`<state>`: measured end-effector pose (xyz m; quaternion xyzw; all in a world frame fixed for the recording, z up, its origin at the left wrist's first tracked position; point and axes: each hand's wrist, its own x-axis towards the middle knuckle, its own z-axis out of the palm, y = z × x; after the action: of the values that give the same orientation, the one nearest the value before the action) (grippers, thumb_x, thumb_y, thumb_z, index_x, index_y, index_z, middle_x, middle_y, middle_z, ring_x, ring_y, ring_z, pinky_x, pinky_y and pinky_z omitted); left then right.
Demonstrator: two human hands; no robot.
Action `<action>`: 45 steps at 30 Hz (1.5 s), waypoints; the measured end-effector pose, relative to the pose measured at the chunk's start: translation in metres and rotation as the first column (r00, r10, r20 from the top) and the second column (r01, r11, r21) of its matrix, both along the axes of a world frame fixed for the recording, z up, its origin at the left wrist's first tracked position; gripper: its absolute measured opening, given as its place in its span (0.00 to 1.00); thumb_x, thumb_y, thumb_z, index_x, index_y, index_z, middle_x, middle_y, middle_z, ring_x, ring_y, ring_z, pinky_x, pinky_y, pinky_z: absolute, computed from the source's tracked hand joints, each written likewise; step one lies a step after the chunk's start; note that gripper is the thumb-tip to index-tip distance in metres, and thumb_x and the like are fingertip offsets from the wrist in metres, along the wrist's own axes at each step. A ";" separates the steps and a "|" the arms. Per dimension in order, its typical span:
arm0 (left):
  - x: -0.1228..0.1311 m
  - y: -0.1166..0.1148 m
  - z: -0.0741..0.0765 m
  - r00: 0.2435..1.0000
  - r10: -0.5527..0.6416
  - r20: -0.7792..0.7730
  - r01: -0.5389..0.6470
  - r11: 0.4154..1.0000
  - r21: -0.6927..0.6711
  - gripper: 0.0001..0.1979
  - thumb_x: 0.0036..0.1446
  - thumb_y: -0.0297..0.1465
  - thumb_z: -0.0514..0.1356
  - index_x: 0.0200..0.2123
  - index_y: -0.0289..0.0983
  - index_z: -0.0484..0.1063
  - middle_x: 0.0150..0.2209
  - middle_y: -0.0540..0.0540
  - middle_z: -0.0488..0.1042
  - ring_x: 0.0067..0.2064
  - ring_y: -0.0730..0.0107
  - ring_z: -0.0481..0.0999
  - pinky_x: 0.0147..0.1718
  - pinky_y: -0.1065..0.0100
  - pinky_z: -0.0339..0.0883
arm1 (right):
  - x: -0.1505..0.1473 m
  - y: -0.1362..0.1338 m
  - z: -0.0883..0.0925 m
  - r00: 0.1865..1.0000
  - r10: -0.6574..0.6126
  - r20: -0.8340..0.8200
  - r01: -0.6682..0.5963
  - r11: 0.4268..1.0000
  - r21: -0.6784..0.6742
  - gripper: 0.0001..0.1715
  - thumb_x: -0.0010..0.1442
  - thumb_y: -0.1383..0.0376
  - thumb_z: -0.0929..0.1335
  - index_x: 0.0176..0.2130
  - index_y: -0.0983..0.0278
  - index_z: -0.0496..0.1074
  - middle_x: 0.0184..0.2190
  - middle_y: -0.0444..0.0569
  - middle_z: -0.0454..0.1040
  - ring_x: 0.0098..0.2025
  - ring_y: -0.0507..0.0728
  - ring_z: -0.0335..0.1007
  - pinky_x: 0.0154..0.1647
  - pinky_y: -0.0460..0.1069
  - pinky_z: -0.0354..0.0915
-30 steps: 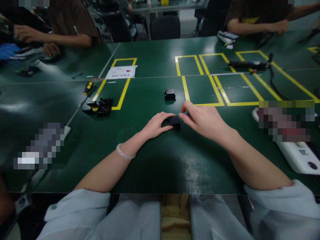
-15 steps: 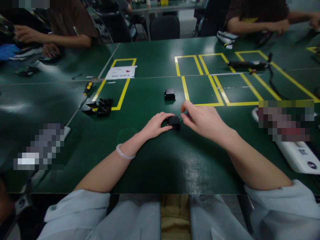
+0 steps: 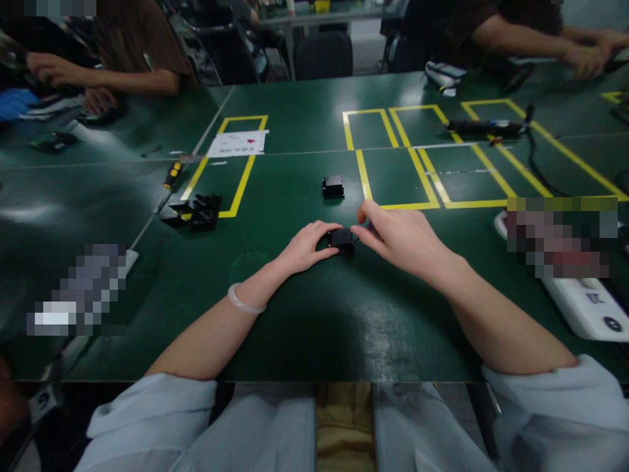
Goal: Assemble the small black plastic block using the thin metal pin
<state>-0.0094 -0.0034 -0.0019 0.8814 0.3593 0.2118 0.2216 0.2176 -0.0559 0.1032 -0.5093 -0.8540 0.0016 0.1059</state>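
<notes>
On the green table, my left hand [image 3: 308,246] pinches a small black box-shaped part [image 3: 341,240] from its left side, thumb at the near edge and fingers at the far edge. My right hand [image 3: 396,233] is closed just right of that part, with thumb and fingertips bent together. A thin dark end shows between the right hand and the part; what it belongs to is hidden by the fingers. A second black box-shaped part [image 3: 333,187] of similar look sits a little beyond my hands.
Black brackets [image 3: 199,212] and a yellow-black screwdriver [image 3: 172,176] lie to the left. Nearby is a paper sheet [image 3: 238,142] by yellow tape outlines. A black corded tool [image 3: 486,127] lies at the far right. White devices flank my arms. Two people work across the table.
My right thumb has shifted slightly left, closer to the black part. My left hand holds still. The arms of the person at the far right have moved right.
</notes>
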 end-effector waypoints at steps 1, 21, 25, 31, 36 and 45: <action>0.000 0.000 0.001 1.000 0.000 -0.002 0.000 1.000 -0.003 0.25 0.62 0.43 0.59 0.59 0.40 0.64 0.51 0.43 0.70 0.52 0.58 0.70 0.52 0.60 0.63 | 0.000 0.000 0.000 1.000 -0.005 0.005 0.005 1.000 -0.002 0.20 0.69 0.54 0.55 0.46 0.64 0.66 0.30 0.47 0.76 0.29 0.55 0.69 0.25 0.48 0.46; 0.001 -0.002 0.004 1.000 0.008 -0.010 -0.008 0.999 -0.039 0.24 0.63 0.43 0.58 0.59 0.41 0.63 0.52 0.44 0.70 0.53 0.57 0.69 0.53 0.58 0.62 | -0.001 -0.002 0.002 0.999 -0.043 0.008 0.043 0.999 -0.015 0.17 0.67 0.62 0.55 0.49 0.64 0.64 0.31 0.49 0.77 0.27 0.55 0.68 0.26 0.48 0.47; 0.001 -0.001 0.004 1.000 0.011 -0.017 -0.012 0.999 -0.038 0.24 0.62 0.43 0.58 0.59 0.40 0.63 0.52 0.43 0.70 0.52 0.57 0.69 0.53 0.59 0.63 | -0.001 -0.002 0.003 0.999 -0.031 0.005 0.032 0.999 -0.022 0.18 0.68 0.58 0.55 0.48 0.64 0.65 0.32 0.49 0.77 0.28 0.55 0.69 0.26 0.48 0.47; 0.001 -0.002 0.006 1.000 0.005 -0.023 -0.006 0.999 -0.039 0.24 0.63 0.43 0.58 0.59 0.40 0.63 0.52 0.43 0.70 0.53 0.57 0.69 0.54 0.58 0.63 | 0.000 0.000 0.001 0.998 -0.035 0.043 0.036 0.999 -0.025 0.18 0.69 0.59 0.55 0.48 0.64 0.65 0.30 0.48 0.77 0.27 0.55 0.68 0.25 0.48 0.46; 0.001 -0.002 0.006 1.000 -0.004 0.002 0.004 0.999 -0.035 0.24 0.63 0.43 0.58 0.59 0.40 0.64 0.52 0.43 0.70 0.53 0.57 0.69 0.54 0.59 0.62 | 0.000 -0.001 0.001 1.000 -0.022 -0.001 0.022 1.000 -0.014 0.16 0.67 0.62 0.56 0.49 0.64 0.64 0.32 0.48 0.77 0.28 0.54 0.69 0.25 0.48 0.47; 0.000 -0.002 0.005 1.000 0.000 -0.007 -0.001 0.999 -0.036 0.24 0.63 0.43 0.58 0.59 0.41 0.63 0.52 0.43 0.70 0.53 0.57 0.69 0.53 0.59 0.62 | 0.001 -0.001 0.001 0.999 -0.022 0.027 0.022 0.999 -0.024 0.16 0.68 0.60 0.55 0.48 0.63 0.64 0.30 0.48 0.76 0.26 0.54 0.68 0.25 0.47 0.46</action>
<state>-0.0089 -0.0052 0.0027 0.8779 0.3640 0.2023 0.2362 0.2184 -0.0570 0.1039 -0.5199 -0.8496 0.0042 0.0884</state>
